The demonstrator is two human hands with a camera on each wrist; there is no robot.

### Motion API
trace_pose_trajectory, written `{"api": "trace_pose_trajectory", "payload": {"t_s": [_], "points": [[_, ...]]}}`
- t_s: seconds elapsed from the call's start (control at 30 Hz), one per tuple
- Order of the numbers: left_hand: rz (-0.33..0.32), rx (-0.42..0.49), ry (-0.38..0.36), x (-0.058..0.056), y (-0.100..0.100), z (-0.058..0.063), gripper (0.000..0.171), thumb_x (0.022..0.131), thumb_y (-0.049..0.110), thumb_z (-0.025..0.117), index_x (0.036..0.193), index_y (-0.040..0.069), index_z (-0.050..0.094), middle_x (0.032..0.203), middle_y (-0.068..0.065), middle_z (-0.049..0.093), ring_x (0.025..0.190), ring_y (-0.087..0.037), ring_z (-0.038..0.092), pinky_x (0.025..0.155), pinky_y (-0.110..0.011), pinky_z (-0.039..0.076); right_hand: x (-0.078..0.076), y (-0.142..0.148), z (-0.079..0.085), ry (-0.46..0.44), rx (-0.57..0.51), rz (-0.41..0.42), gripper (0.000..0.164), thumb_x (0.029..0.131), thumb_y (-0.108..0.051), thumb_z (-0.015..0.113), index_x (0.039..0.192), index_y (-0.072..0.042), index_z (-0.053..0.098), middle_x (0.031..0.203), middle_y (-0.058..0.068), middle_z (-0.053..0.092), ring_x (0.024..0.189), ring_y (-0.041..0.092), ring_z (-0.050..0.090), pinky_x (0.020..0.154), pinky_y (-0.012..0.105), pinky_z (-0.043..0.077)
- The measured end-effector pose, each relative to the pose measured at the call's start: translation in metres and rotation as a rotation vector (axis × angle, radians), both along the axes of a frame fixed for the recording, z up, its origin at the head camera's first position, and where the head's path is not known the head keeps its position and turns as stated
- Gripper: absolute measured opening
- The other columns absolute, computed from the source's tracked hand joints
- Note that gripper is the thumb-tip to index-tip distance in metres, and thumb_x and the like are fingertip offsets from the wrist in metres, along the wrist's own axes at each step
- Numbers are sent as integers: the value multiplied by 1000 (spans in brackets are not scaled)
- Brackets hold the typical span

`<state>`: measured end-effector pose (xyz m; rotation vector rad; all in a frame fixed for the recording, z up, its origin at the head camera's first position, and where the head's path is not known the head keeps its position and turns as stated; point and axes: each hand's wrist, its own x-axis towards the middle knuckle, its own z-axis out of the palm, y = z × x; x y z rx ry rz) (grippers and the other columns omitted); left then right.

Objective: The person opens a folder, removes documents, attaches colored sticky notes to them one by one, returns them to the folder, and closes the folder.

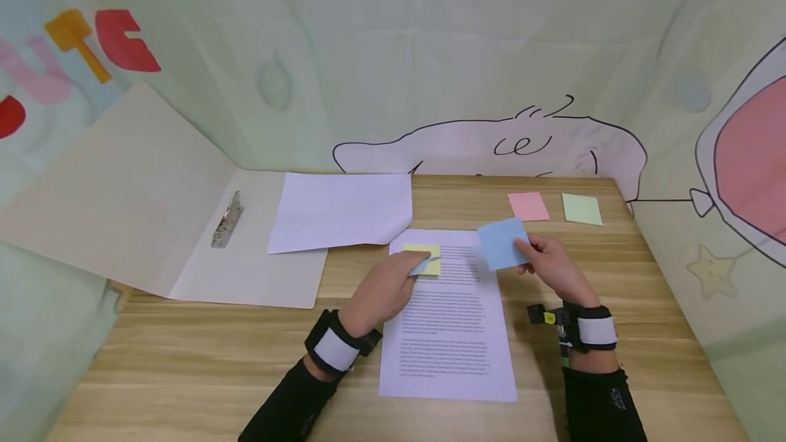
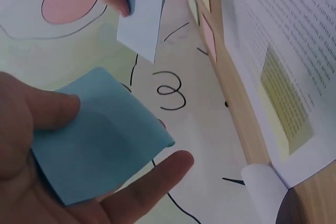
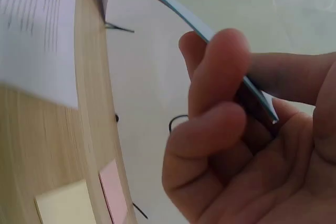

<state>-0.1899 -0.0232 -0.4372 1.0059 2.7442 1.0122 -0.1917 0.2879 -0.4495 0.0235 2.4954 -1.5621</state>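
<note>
My left hand (image 1: 382,292) is over the upper left of a printed sheet (image 1: 451,319), pinching a blue sticky note (image 2: 102,135) between thumb and fingers. From the head view that note is tilted, and only a sliver of it shows. Beneath it, a yellow sticky note (image 2: 286,103) is on the printed text. To the right of the page's top, my right hand (image 1: 555,268) grips a thin blue sticky-note pad (image 1: 502,243) by its right side. The right wrist view shows this pad nearly edge-on, between the thumb and curled fingers.
A pink sticky-note pad (image 1: 528,207) and a pale green one (image 1: 582,209) lie at the table's back right. On the left, an open folder (image 1: 258,285) with a metal clip (image 1: 227,220) leans its cover against the wall. A white sheet (image 1: 344,213) overlaps the folder and curls at one corner.
</note>
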Motion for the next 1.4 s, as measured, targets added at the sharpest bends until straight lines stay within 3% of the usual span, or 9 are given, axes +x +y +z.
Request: {"api": "trace_pose_trajectory", "payload": {"t_s": [0.13,0.3,0.6,0.9,0.97,1.07,1.17,1.4], "points": [[-68,-98,51,12,8,-3,34,95,4,51,127,10,59,125,-4,60,116,-19,55,93,-33,45,2,20,3,1,110,9,43,103,-28,39,124,9,48,92,19,59,79,27,56,69,35,46],[-91,-178,30,22,14,-9,38,94,0,48,130,9,58,126,-5,59,117,-17,54,91,-32,46,3,45,5,-19,271,-63,45,103,-25,38,127,12,45,102,25,60,80,24,59,68,36,47],[-143,-248,16,33,17,-14,43,93,-4,46,134,6,52,129,-6,57,118,-17,53,93,-30,44,1,91,-15,-118,348,-177,47,99,-14,36,125,25,36,111,40,51,74,23,62,63,33,50],[-174,-267,13,39,21,-14,41,94,-3,46,134,6,52,129,-5,58,116,-14,54,91,-27,45,-2,126,-24,-165,382,-218,44,96,-11,38,117,27,42,86,26,61,69,18,59,60,31,47],[-174,-266,20,39,21,-13,40,94,-2,46,133,6,53,128,-5,58,116,-13,54,91,-26,45,-3,131,-25,-177,421,-224,41,94,-11,39,111,25,48,81,22,62,69,20,57,59,30,45],[-174,-267,15,40,21,-12,39,95,-1,46,133,6,54,128,-4,58,116,-13,54,92,-27,45,-3,136,-27,-188,553,-215,33,92,-15,42,87,14,57,69,14,58,67,24,52,56,31,39],[-177,-274,-6,41,22,-10,39,95,-1,46,133,6,54,129,-4,58,118,-14,53,92,-28,45,-3,138,-32,-166,693,-207,30,88,-17,43,65,1,51,61,10,49,62,26,47,53,33,34],[-173,-295,16,43,22,-9,38,94,0,49,131,7,57,125,-2,61,112,-11,56,85,-25,48,-3,130,-36,-96,829,-264,31,81,-14,50,52,-6,41,54,5,39,54,25,40,49,33,30]]}}
